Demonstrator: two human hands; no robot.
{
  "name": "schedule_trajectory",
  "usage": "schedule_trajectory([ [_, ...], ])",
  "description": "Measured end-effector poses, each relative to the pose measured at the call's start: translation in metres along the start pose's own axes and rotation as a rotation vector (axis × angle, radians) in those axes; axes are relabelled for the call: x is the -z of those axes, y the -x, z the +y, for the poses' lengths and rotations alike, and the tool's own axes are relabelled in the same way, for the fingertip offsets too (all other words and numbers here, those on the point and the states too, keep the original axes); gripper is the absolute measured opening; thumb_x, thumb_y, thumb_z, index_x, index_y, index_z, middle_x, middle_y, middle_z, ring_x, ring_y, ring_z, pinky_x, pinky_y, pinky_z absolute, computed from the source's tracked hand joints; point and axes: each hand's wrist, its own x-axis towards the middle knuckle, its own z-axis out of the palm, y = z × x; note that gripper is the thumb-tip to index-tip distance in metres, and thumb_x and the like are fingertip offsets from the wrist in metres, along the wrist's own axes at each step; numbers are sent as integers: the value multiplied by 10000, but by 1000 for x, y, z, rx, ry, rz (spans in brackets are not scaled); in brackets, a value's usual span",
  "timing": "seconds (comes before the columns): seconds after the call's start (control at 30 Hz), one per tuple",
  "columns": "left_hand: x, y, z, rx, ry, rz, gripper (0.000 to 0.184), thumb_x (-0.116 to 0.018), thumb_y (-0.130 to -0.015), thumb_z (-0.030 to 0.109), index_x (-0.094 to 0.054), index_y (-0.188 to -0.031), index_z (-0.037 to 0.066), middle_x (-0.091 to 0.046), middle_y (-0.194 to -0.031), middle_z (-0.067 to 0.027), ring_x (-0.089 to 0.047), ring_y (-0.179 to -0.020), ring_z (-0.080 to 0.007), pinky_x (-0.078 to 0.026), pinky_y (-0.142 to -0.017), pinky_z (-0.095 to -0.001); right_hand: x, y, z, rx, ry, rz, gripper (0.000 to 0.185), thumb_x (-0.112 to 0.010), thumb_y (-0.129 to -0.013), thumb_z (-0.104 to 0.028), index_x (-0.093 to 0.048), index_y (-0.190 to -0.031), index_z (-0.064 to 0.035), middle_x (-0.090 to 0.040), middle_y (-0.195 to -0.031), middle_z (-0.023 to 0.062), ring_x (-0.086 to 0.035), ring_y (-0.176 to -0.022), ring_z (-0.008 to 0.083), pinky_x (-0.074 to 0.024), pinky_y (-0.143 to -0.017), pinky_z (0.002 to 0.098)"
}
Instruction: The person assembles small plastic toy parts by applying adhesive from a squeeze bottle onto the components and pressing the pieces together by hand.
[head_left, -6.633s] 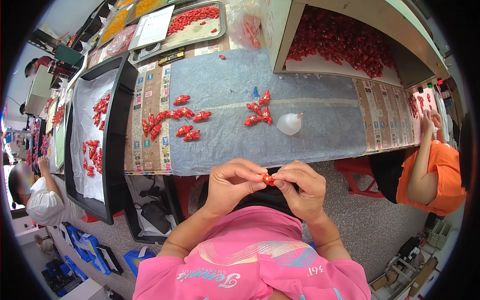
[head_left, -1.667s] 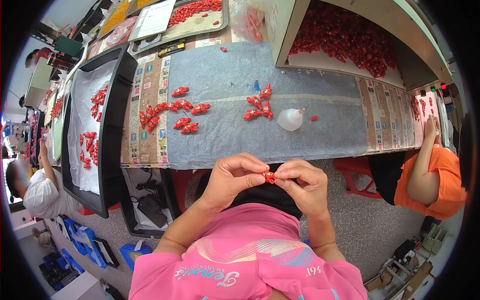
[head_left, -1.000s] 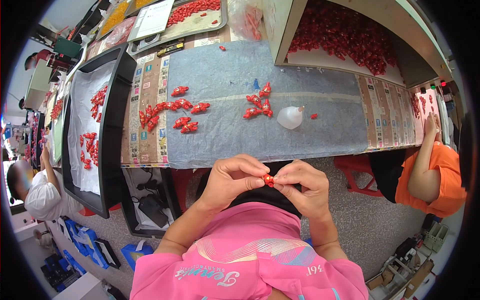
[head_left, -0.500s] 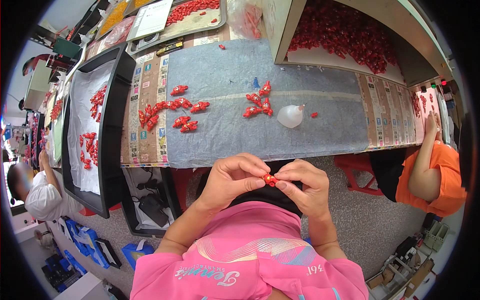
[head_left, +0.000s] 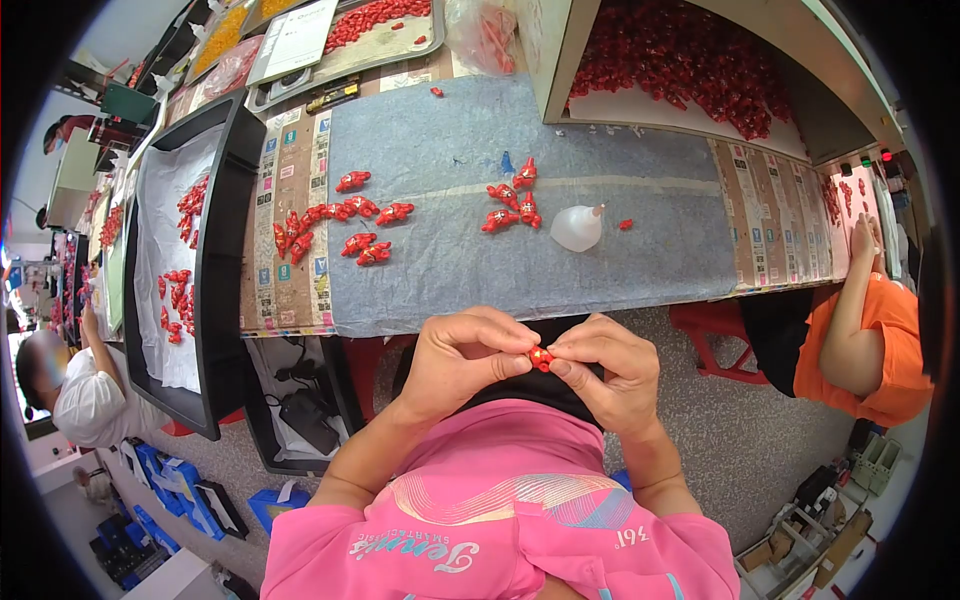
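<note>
Since the first frame, a small red piece (head_left: 626, 225) has appeared right of the white bottle (head_left: 576, 230). At lower centre, the left hand (head_left: 462, 360) and right hand (head_left: 610, 368) hold a red figurine (head_left: 541, 358) in closed pinches; blue cloth (head_left: 450, 285) spreads above.

I counted one red figure (head_left: 540, 359) in my two hands (head_left: 458, 358), four clustered figures (head_left: 529, 210) on the desk (head_left: 450, 290), one white bottle (head_left: 576, 232), two small red pieces (head_left: 626, 224).

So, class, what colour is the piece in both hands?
The piece is mainly red; see the head view.
</note>
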Motion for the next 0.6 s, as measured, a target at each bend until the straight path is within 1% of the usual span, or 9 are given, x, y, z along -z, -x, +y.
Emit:
schedule_trajectory([
  [0.07,0,0,0,46,58,21,200,-711,-741,-89,-713,-909,21,-656,-973,-123,-641,-893,-175,-540,-797,-276,0,-1,0,-10,3,1,121,-731,-746,-20,-692,-861,-22,-667,-813,76,-629,-730,183,-488,-643,280],
  [0.3,0,1,1,78,35,46,194,-698,-752,-91,-710,-913,17,-655,-982,-124,-643,-890,-174,-540,-805,-280,-1,-2,4,-1,-5,14,101,-727,-751,-21,-690,-845,-23,-669,-806,73,-630,-726,180,-485,-634,277],
  [0.37,-1,0,0,114,74,58,183,-693,-763,-84,-706,-918,12,-656,-984,-123,-645,-891,-176,-538,-808,-283,-1,-2,3,-5,-5,18,99,-727,-751,-22,-690,-843,-23,-669,-806,72,-631,-725,180,-485,-631,277],
  [0.5,-4,0,1,158,137,97,190,-697,-744,-99,-694,-895,16,-651,-961,-130,-644,-877,-188,-538,-806,-302,-1,-3,1,-85,-52,15,96,-715,-771,-28,-693,-864,-22,-668,-819,80,-630,-730,171,-492,-642,273],
  [0.6,-4,-2,3,171,182,107,177,-682,-765,-89,-679,-912,9,-648,-967,-130,-641,-893,-194,-536,-815,-303,1,-6,0,-133,-81,-7,109,-706,-787,-40,-693,-892,-17,-666,-843,91,-630,-734,163,-497,-650,267],
])
